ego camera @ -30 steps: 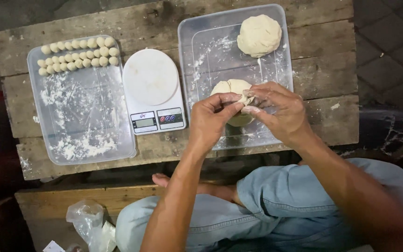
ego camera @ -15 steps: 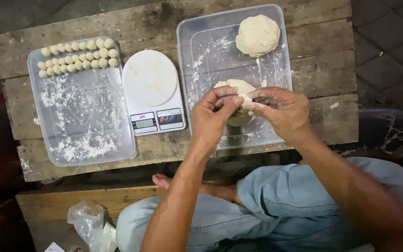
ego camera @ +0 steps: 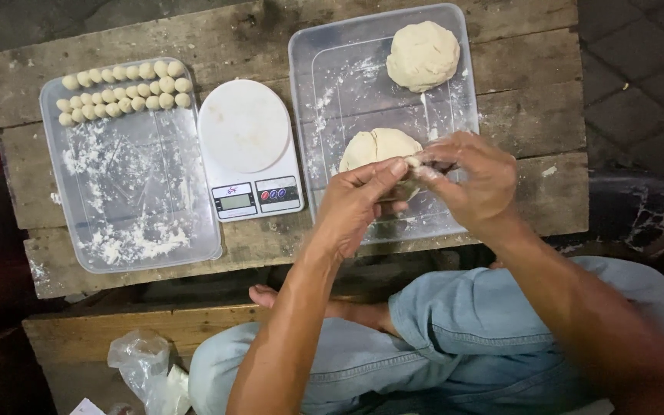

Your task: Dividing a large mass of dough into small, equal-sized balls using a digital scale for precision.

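Both hands meet just in front of the white digital kitchen scale's (ego camera: 249, 150) right side, over the near part of a clear rectangular plastic tray (ego camera: 324, 100). The left hand (ego camera: 359, 204) and the right hand (ego camera: 474, 184) have their fingers (ego camera: 382, 170) closed in a pinch on a small piece of pale dough (ego camera: 413, 163), held between the fingertips of both hands. Directly beneath and behind them, a pale lump of dough (ego camera: 374, 146) lies in that tray, and the pinched piece seems joined to its near edge, though the hands hide the join. A second, rounder mound of dough (ego camera: 423, 54) sits at the tray's far end, well apart from the hands. To the left of the scale, another clear plastic tray (ego camera: 194, 223), dusted with flour, holds two rows of small dough balls (ego camera: 124, 88) along its far edge. All rest on a weathered wooden plank counter (ego camera: 532, 115).
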